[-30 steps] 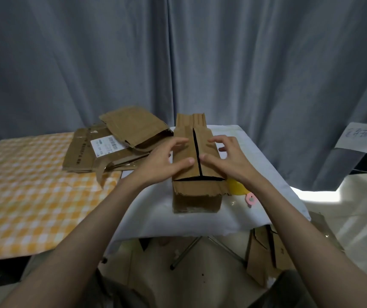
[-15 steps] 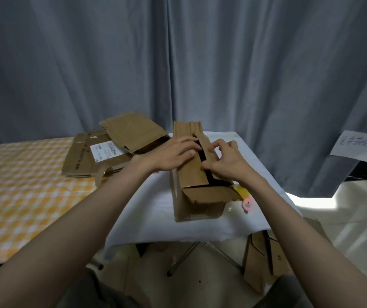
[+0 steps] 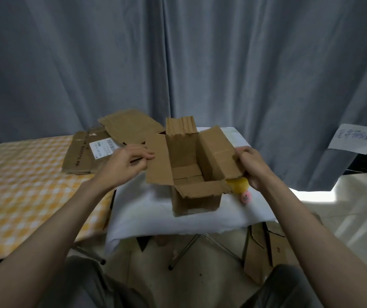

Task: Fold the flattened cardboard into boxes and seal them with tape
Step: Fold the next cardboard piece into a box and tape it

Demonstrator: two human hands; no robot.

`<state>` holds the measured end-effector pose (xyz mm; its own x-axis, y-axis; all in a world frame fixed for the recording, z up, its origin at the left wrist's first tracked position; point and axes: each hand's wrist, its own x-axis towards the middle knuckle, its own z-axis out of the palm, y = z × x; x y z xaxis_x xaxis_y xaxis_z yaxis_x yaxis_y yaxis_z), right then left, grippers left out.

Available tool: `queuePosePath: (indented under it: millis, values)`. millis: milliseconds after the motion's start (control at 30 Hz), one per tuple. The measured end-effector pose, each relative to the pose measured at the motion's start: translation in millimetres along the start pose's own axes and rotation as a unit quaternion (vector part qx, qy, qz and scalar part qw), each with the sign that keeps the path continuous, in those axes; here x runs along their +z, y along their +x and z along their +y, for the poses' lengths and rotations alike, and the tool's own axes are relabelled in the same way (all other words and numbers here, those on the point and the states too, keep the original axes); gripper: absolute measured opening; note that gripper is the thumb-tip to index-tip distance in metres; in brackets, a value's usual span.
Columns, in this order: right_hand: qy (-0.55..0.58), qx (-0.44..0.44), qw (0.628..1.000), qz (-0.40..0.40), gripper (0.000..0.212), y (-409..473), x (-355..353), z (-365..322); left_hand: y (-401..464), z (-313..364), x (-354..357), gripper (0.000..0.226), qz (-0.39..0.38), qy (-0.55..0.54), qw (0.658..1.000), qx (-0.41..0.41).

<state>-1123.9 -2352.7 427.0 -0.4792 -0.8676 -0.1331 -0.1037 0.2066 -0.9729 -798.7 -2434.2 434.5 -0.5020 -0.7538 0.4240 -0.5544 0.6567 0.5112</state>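
A brown cardboard box (image 3: 194,202) stands on the white-covered table (image 3: 147,210) with its top wide open. Both long flaps are spread outward, and the far short flap stands up. My left hand (image 3: 126,164) holds the outer edge of the left flap (image 3: 158,161). My right hand (image 3: 252,165) grips the outer edge of the right flap (image 3: 219,152). The near short flap (image 3: 202,188) hangs forward. Folded bottom flaps show inside. A yellow tape roll (image 3: 238,185) and a pink thing (image 3: 245,196) lie just right of the box, partly hidden by the flap.
Flattened cardboard pieces (image 3: 89,152), one with a white barcode label, are stacked at the back left, partly on the yellow checked tablecloth (image 3: 22,185). More cardboard (image 3: 264,247) leans on the floor under the table's right side. A grey curtain hangs behind, with a paper note (image 3: 355,138).
The two long top flaps were pressed shut under both hands. They have been pulled apart and outward, so the box is open and its inside shows.
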Motion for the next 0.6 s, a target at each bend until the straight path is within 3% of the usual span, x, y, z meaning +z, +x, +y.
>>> queuePosePath:
  millis: [67, 167, 200, 267, 367, 467, 567, 600]
  values:
    - [0.021, 0.016, 1.000, -0.004, 0.019, -2, 1, 7, -13, 10, -3, 0.063, -0.045, 0.013, 0.998, -0.042]
    - [0.043, 0.034, 0.999, 0.000, 0.017, -7, 2, 6, -18, 35, -3, 0.126, -0.186, 0.113, 0.975, -0.044]
    - [0.040, 0.033, 0.999, -0.004, 0.017, -9, 2, 3, -19, 45, 0, 0.135, -0.216, 0.148, 0.964, -0.043]
    - [0.036, 0.022, 0.999, -0.007, 0.018, -11, 4, -1, -17, 58, 8, 0.127, -0.215, 0.150, 0.963, -0.062]
    - [0.037, 0.014, 0.999, -0.008, 0.023, -15, 3, -6, -7, 67, 16, 0.093, -0.153, 0.118, 0.976, -0.101]
    - [0.019, 0.000, 1.000, -0.001, 0.021, -24, 4, -16, 14, 65, 22, 0.074, -0.109, 0.152, 0.973, -0.132]
    - [-0.079, -0.055, 0.995, -0.001, 0.024, -32, 10, -25, 38, 63, 32, 0.087, -0.134, 0.211, 0.955, -0.161]
    - [-0.108, -0.076, 0.991, -0.014, 0.033, -35, 11, -28, 46, 62, 35, 0.096, -0.151, 0.228, 0.948, -0.166]
